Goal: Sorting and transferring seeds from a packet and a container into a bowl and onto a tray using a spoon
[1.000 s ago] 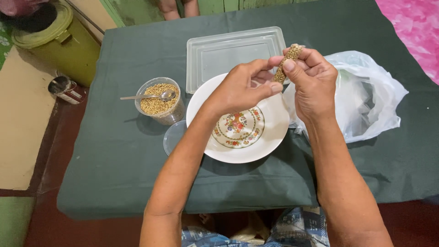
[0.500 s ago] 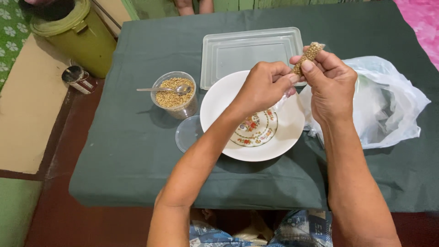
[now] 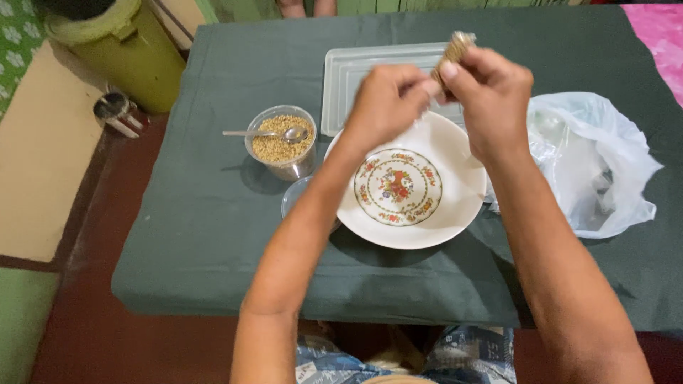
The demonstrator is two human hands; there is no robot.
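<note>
Above the plate: both hands raised together, at 12 o'clock from the floral centre.
Right hand (image 3: 491, 96): grip closed, thumb and fingers pinched round a narrow packet of grains (image 3: 454, 48); packet tilted, its top end poking out above the fingers.
Left hand (image 3: 388, 103): grip closed at the packet's lower end, fingertips touching the right hand; exact hold blurred.
Plate (image 3: 455, 206): white, floral medallion in the middle, resting on the counter (image 3: 206, 235) with its dark green cloth.
Plastic cup of grains (image 3: 282, 142): at 9 o'clock from the plate, a metal spoon (image 3: 267, 133) lying across its top.
Round clear lid (image 3: 293, 198): just beside the plate's left rim, partly under the left forearm.
Clear rectangular tray (image 3: 348, 78): at 12 o'clock, behind the hands.
White plastic bag (image 3: 597, 163): crumpled, at 3 o'clock, touching the plate's edge.
</note>
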